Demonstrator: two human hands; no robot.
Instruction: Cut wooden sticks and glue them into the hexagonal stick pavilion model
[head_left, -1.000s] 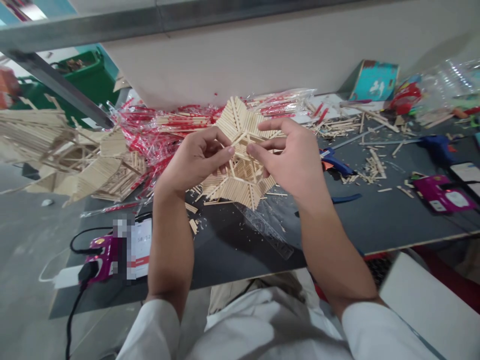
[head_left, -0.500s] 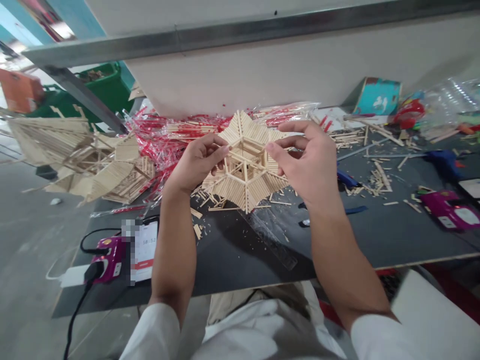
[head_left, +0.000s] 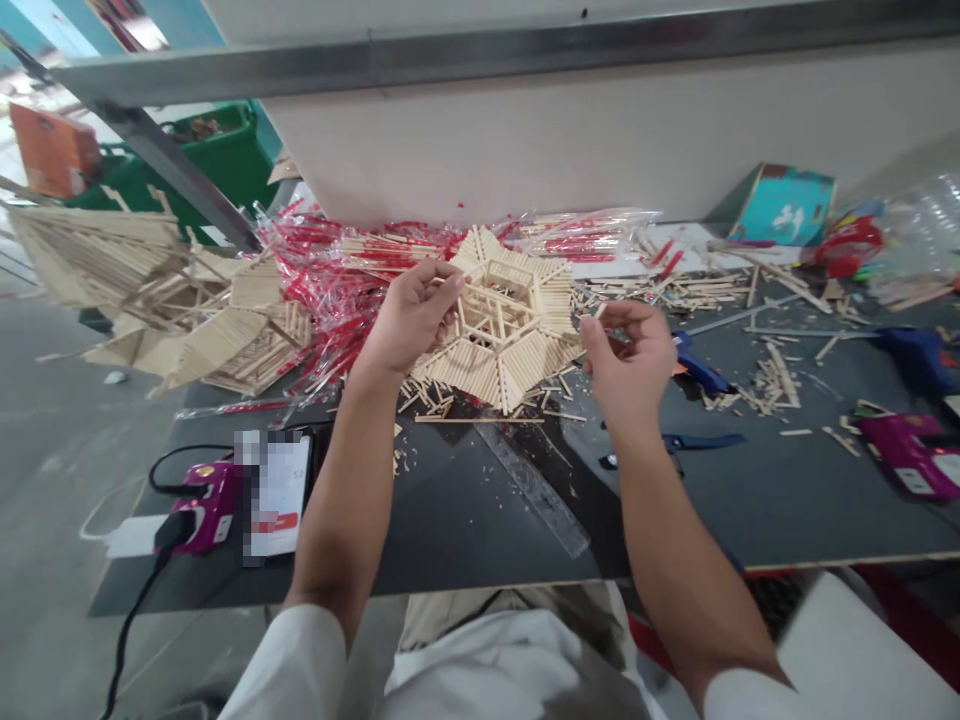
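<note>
A star-shaped stick lattice [head_left: 525, 370], built of thin wooden sticks with an open hexagonal frame at its middle, is held up over the table. My left hand [head_left: 416, 315] grips its left side between thumb and fingers. Just off its right point, my right hand [head_left: 634, 350] is closed in a pinch. Whatever is between those fingertips is too small to make out. Below the lattice lie loose stick pieces [head_left: 480, 420] and a clear ruler [head_left: 547, 500]. Dark-handled pliers [head_left: 701, 441] and a blue glue gun [head_left: 701, 365] lie near my right forearm.
A larger stick structure [head_left: 187, 330] stands at the left. Red-and-clear plastic wrappers [head_left: 322, 290] pile up behind my left hand. A phone [head_left: 281, 500] and a magenta power strip [head_left: 206, 505] lie front left. At right are another magenta box [head_left: 907, 455] and a second glue gun [head_left: 919, 355].
My right hand has moved right and down, from the upper right of the hexagonal frame to beside the star's right point. The left hand keeps hold, and the lattice has tilted slightly.
</note>
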